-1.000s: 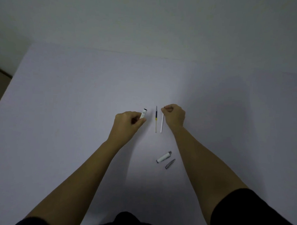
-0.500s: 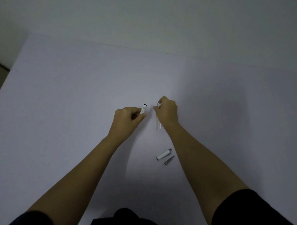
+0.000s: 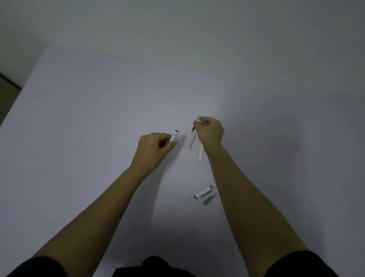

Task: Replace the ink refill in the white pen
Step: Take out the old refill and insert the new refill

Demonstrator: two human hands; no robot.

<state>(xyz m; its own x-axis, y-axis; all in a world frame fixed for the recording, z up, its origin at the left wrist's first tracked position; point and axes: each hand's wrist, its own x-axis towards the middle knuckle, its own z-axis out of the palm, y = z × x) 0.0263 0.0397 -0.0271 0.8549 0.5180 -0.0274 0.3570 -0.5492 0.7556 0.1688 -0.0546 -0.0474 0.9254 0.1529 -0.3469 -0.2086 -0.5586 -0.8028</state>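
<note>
My left hand [image 3: 154,147] is closed around the white pen barrel [image 3: 173,136], whose open end points up and away from me. My right hand [image 3: 210,131] pinches a thin ink refill [image 3: 192,136] with a dark and yellow band, lifted slightly off the table and blurred by motion. A second, plain white refill [image 3: 200,154] lies flat on the table, partly under my right wrist. Closer to me lie a short white pen section [image 3: 203,192] and a grey metal tip piece [image 3: 210,199], side by side.
Everything sits on a wide pale lavender table [image 3: 95,114], with a plain wall behind it. The table's left edge [image 3: 19,91] runs diagonally, with darker floor beyond it. My dark sleeves fill the bottom of the view.
My right hand has shifted from the white refill to the banded refill and lifted it off the table. My left hand still holds the barrel in about the same place.
</note>
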